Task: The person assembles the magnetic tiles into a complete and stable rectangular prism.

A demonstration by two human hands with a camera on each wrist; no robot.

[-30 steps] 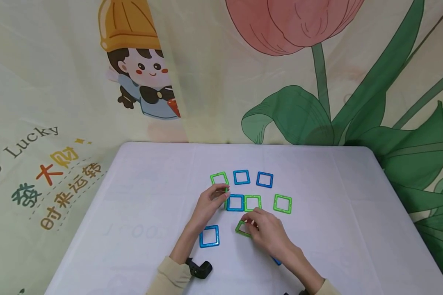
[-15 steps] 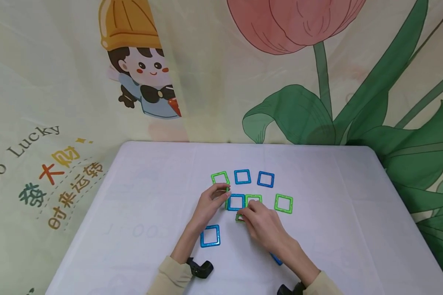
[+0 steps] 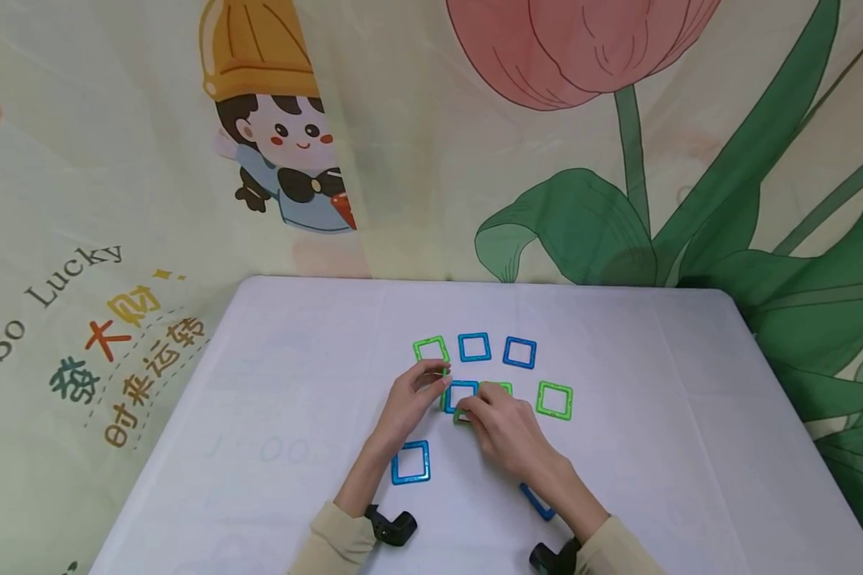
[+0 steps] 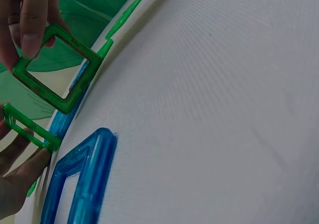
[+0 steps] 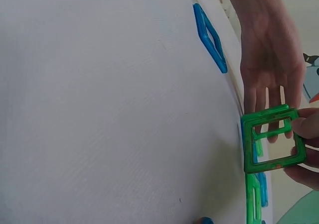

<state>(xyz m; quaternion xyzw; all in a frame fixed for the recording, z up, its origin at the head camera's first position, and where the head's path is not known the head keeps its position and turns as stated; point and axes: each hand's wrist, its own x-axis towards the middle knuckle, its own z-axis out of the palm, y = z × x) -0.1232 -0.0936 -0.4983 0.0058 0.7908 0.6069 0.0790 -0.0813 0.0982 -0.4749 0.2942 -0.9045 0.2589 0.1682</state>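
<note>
My left hand (image 3: 407, 399) holds a green square magnetic tile (image 4: 31, 139) on edge at the left side of a flat blue tile (image 3: 463, 383). Between thumb and fingertips, my right hand (image 3: 507, 431) pinches another green tile (image 5: 274, 165), tilted up at the near edge of that blue tile. In the right wrist view it overlaps the tile held by the left hand. A flat green tile (image 3: 505, 386) adjoins the blue one on the right, partly hidden behind the right hand.
Behind the hands lie a green tile (image 3: 431, 342) and two blue tiles (image 3: 475, 335) (image 3: 520, 365). A green tile (image 3: 554, 415) lies to the right. Nearer me are a blue tile (image 3: 411, 480) and another (image 3: 537, 503) partly under the right forearm. All rest on the white table (image 3: 690, 447).
My right hand has carried its green tile forward and left, up to the near edge of the blue tile. The left hand stays in place, holding its tile.
</note>
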